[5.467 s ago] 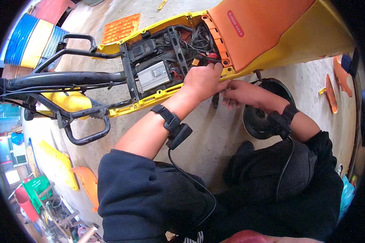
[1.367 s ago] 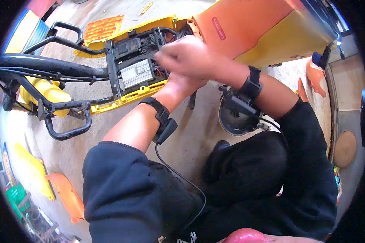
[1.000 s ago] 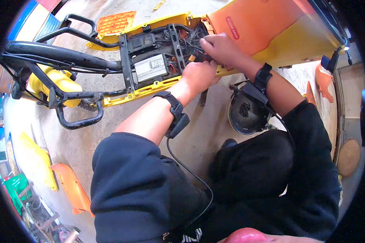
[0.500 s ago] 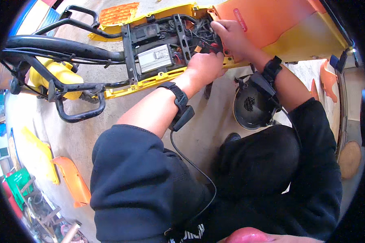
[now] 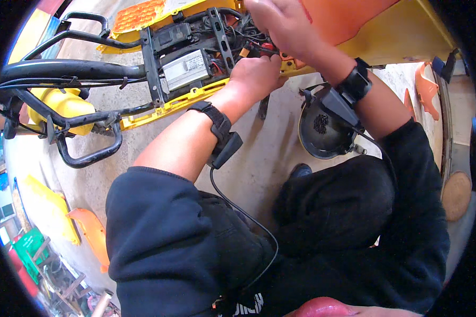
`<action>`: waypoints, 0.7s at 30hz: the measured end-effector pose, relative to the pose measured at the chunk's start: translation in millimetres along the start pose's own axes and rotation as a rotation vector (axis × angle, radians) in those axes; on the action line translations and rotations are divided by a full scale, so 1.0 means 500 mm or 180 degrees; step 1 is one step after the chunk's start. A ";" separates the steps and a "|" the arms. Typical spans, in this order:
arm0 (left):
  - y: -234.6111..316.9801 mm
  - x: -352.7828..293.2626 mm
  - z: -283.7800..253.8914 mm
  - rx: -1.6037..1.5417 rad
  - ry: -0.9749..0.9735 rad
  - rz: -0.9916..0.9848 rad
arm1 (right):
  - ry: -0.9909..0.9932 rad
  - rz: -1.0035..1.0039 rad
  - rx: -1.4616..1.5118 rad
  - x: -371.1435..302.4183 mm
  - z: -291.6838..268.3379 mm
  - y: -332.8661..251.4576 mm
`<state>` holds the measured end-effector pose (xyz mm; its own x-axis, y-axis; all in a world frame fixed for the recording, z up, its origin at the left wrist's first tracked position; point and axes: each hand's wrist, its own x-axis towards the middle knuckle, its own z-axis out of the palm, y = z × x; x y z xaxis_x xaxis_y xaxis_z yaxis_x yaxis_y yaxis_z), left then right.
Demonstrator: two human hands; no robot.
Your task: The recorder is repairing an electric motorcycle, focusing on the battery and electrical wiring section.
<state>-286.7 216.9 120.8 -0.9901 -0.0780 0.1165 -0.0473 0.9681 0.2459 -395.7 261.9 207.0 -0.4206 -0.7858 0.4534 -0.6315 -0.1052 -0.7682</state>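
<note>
An electric scooter with a yellow and orange body lies across the top of the view, its floor section uncovered. Inside sit a silver controller box [image 5: 186, 70], a black module [image 5: 173, 35] and a tangle of black cables [image 5: 244, 33]. My left hand [image 5: 255, 76] is closed at the near yellow rim [image 5: 177, 106], beside red wires; its fingertips are hidden. Closed as well, my right hand [image 5: 288, 29] is raised over the edge of the orange panel [image 5: 344, 18]. Its fingers are turned away, so whatever it grips does not show.
An upturned dark helmet [image 5: 325, 138] holding small dark pieces rests on the floor below my right wrist. Bent black frame tubes [image 5: 74, 68] reach left. Yellow [image 5: 48, 206] and orange [image 5: 90, 230] body panels lie at lower left, near a green box [image 5: 30, 251].
My right hand has moved up and slightly left along the panel edge. The left hand stays at the near rim. The whole view has shifted a little, moving the scooter up and left.
</note>
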 end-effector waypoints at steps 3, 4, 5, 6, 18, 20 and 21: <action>0.001 0.005 0.008 0.0225 0.0112 0.0069 | -0.0388 0.0459 -0.1140 -0.040 -0.020 0.107; 0.000 0.012 0.017 0.0215 0.0256 0.0150 | -0.0370 0.0407 -0.1226 -0.033 -0.029 0.122; -0.006 0.010 0.020 0.0223 0.0378 0.0195 | -0.0368 0.0346 -0.1271 -0.028 -0.022 0.117; -0.012 0.007 0.022 0.0215 0.0388 0.0185 | -0.0176 0.0021 -0.1346 -0.026 -0.014 0.111; 0.010 0.020 0.004 -0.0083 -0.0097 0.0060 | 0.0629 0.1079 0.1078 -0.014 -0.048 0.010; -0.017 0.003 0.020 -0.0179 0.0016 0.0006 | 0.0005 -0.0005 0.0459 -0.040 -0.002 -0.023; -0.013 0.004 0.019 -0.0342 0.0186 0.0055 | -0.0564 -0.1072 -0.0304 -0.050 -0.001 -0.030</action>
<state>-289.8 212.4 110.5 -0.9812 -0.0781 0.1767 -0.0127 0.9387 0.3446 -376.1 283.3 207.4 -0.0658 -0.8109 0.5815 -0.7764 -0.3245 -0.5403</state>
